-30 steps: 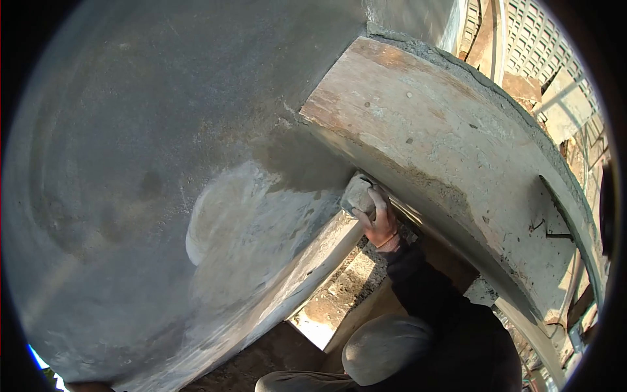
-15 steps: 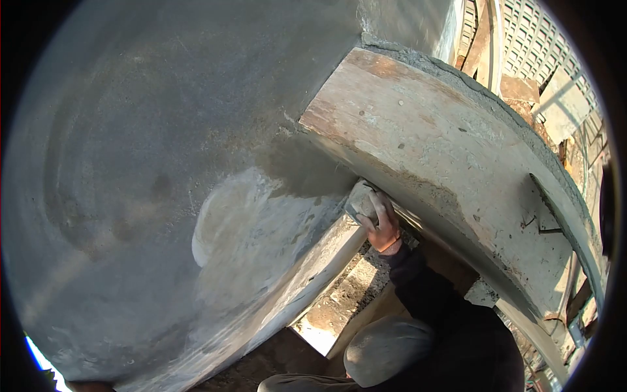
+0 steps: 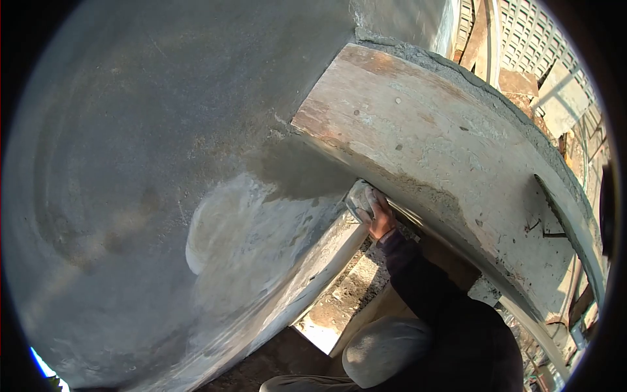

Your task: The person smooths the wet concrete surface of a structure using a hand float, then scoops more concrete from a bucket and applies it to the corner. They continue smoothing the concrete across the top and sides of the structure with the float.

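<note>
My right hand (image 3: 378, 219) grips a grey, sponge-like block (image 3: 360, 198); its exact kind is not clear. The block is pressed into the corner where the smooth grey cement surface (image 3: 150, 150) meets the underside of a curved board (image 3: 424, 130). Damp, darker cement (image 3: 304, 166) lies just beyond my fingers. Left of the hand, a pale, lighter patch (image 3: 225, 222) marks the cement. Below the block runs the pale edge (image 3: 313, 264) of the cement form. My left hand is out of view.
My bent knee (image 3: 388, 351) is at the bottom, beside a rough ledge (image 3: 336, 300) with crumbled mortar. Metal rods (image 3: 545, 230) stick out from the curved board. Grating (image 3: 539, 39) and loose planks (image 3: 480, 39) stand at the upper right.
The view has shifted a little, so the board and cement appear slightly farther left. My right hand stays in the same corner, still gripping the block, with its wrist slightly turned.
</note>
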`<state>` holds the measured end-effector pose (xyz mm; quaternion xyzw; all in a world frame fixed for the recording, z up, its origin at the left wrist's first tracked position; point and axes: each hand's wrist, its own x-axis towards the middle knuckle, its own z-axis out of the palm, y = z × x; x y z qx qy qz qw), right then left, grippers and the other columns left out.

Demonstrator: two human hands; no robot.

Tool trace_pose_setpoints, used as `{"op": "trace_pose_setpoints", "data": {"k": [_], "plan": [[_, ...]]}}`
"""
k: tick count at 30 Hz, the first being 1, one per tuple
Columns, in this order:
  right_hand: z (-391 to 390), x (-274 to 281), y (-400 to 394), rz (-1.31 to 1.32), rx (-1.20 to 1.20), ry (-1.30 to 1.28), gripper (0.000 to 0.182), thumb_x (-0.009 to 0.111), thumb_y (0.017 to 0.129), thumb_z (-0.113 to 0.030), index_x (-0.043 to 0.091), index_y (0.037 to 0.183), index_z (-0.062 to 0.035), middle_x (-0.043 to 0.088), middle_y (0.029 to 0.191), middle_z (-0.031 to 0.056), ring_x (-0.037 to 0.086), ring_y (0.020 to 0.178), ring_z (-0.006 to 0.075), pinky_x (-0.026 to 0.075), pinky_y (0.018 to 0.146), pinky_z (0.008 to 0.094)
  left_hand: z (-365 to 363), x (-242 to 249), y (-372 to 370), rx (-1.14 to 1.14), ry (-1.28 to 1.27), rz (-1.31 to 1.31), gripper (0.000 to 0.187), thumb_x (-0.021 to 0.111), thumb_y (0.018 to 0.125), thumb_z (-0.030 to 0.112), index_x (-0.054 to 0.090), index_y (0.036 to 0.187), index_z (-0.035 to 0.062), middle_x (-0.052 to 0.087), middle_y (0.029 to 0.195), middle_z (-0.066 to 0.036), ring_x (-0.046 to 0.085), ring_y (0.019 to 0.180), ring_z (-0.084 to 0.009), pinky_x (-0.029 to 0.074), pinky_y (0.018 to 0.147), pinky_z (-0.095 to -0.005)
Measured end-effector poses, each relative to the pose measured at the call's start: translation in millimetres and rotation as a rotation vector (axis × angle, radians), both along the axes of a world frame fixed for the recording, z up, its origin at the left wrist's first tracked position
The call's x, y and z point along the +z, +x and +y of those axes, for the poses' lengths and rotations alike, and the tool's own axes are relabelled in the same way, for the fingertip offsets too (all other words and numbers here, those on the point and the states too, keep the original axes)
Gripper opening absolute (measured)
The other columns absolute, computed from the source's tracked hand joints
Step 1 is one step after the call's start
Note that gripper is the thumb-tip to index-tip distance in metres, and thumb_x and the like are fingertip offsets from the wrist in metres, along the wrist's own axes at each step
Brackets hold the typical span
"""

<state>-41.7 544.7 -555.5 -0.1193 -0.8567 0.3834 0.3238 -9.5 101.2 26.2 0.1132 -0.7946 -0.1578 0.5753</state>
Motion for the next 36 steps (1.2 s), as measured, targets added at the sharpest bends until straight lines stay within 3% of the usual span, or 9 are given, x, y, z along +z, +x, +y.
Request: {"op": "trace_pose_setpoints", "data": {"k": [3,7,12,16,18,21,24,28,36], "plan": [[-18.0,-73.6,14.2,-0.365,-0.153,0.021,0.057,0.072,0.076,-0.016,0.048,0.126,0.0,0.051,0.123,0.0227,0.052,0.111,0.0375,0.044,0.093,0.0417,4.0,0.5,-0.1,0.048,-0.036,0.0,0.065,0.022,0.095,0.046,0.043,0.126,-0.0078,0.045,0.125,-0.03,0.05,0.108,-0.0398,0.045,0.091,-0.0481],[-7.3,34.0,16.8,0.217,0.007,-0.059,0.059,0.074,0.073,-0.013,0.047,0.125,-0.0021,0.051,0.121,0.0244,0.053,0.108,0.0393,0.045,0.092,0.0416,4.7,-0.1,-0.7,0.082,-0.066,0.002,0.064,0.022,0.095,0.046,0.044,0.126,-0.0065,0.046,0.124,-0.029,0.051,0.108,-0.0387,0.045,0.091,-0.047],[-1.9,130.3,-12.0,0.414,0.025,-0.018,0.061,0.078,0.068,-0.008,0.048,0.12,0.0011,0.052,0.117,0.0269,0.054,0.104,0.043,0.048,0.087,0.0431,-0.3,-2.0,-7.3,0.107,-0.094,0.003,0.063,0.022,0.096,0.045,0.045,0.125,-0.0048,0.047,0.124,-0.027,0.051,0.108,-0.0374,0.045,0.091,-0.0458],[-9.2,91.3,-13.3,0.306,-0.027,-0.03,0.061,0.077,0.07,-0.009,0.049,0.123,0.0013,0.051,0.119,0.0259,0.054,0.106,0.0412,0.047,0.088,0.0423,-8.7,-0.5,-11.5,0.132,-0.148,0.006,0.061,0.022,0.096,0.045,0.046,0.125,-0.0035,0.048,0.124,-0.025,0.051,0.108,-0.0363,0.044,0.092,-0.0448],[-6.5,34.8,4.1,0.011,-0.018,-0.073,0.058,0.074,0.072,-0.01,0.05,0.124,0.0006,0.051,0.12,0.0237,0.051,0.11,0.0392,0.044,0.093,0.0411,-12.8,-1.8,-15.2,0.142,-0.165,0.006,0.061,0.022,0.096,0.044,0.047,0.125,-0.0029,0.049,0.124,-0.024,0.052,0.108,-0.0357,0.044,0.092,-0.0443],[-1.4,37.7,15.8,0.153,-0.006,-0.071,0.058,0.074,0.072,-0.009,0.049,0.124,0.0,0.051,0.12,0.0233,0.052,0.109,0.0382,0.044,0.092,0.0406,-15.2,-3.9,-14.3,0.155,-0.183,0.023,0.06,0.022,0.096,0.044,0.047,0.125,-0.0019,0.05,0.124,-0.023,0.052,0.108,-0.0349,0.044,0.092,-0.0435],[-3.4,132.4,14.0,0.295,-0.006,-0.067,0.056,0.073,0.074,-0.014,0.052,0.124,-0.0021,0.057,0.114,0.0207,0.056,0.105,0.0356,0.046,0.089,0.041,-9.2,-3.0,-16.7,0.155,-0.187,0.006,0.059,0.022,0.096,0.044,0.048,0.125,-0.001,0.05,0.124,-0.022,0.052,0.109,-0.0341,0.044,0.093,-0.0428],[0.7,170.2,-6.5,0.361,0.017,0.04,0.058,0.075,0.071,-0.01,0.05,0.123,0.0011,0.053,0.117,0.0246,0.055,0.104,0.0401,0.046,0.088,0.043,-2.4,1.9,-12.7,0.16,-0.168,0.015,0.058,0.022,0.096,0.043,0.049,0.125,0.0003,0.051,0.123,-0.02,0.052,0.109,-0.033,0.043,0.093,-0.0418],[-6.4,47.3,-7.8,0.167,-0.077,0.091,0.056,0.073,0.073,-0.013,0.05,0.123,-0.0006,0.051,0.121,0.024,0.052,0.108,0.0409,0.045,0.09,0.0429,-7.2,4.0,-10.0,0.153,-0.207,0.022,0.056,0.023,0.096,0.042,0.051,0.124,0.0029,0.053,0.123,-0.017,0.053,0.109,-0.0309,0.042,0.094,-0.0398]]}}
